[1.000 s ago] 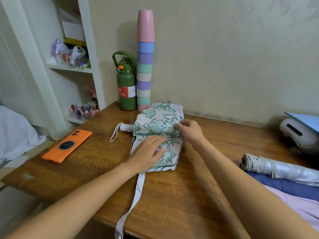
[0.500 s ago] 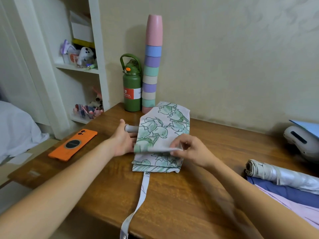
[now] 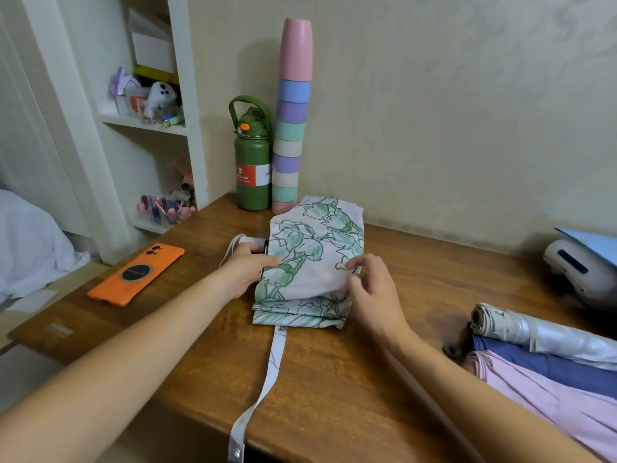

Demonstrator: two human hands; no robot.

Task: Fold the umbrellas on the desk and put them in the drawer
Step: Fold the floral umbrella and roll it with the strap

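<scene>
A white umbrella with a green flower print (image 3: 314, 262) lies flattened in the middle of the wooden surface (image 3: 334, 379), its canopy folded over on itself in layers. The left hand (image 3: 245, 270) sits at the umbrella's left edge, fingers curled around the pale handle (image 3: 252, 241) and the thumb lying on the cloth. The right hand (image 3: 374, 292) is at the right edge, its fingers pinching a fold of the printed cloth and lifting it a little above the layers underneath. The closing strap (image 3: 267, 382) runs from the near edge of the canopy toward the front of the surface and hangs over it.

To the right, three more umbrellas lie side by side: a silver one (image 3: 534, 332), a blue one (image 3: 547, 365) and a pink one (image 3: 551, 402). An orange phone (image 3: 137, 274) lies to the left. A green bottle (image 3: 252, 162) and a tall stack of coloured cups (image 3: 292, 121) stand against the wall behind the printed umbrella.
</scene>
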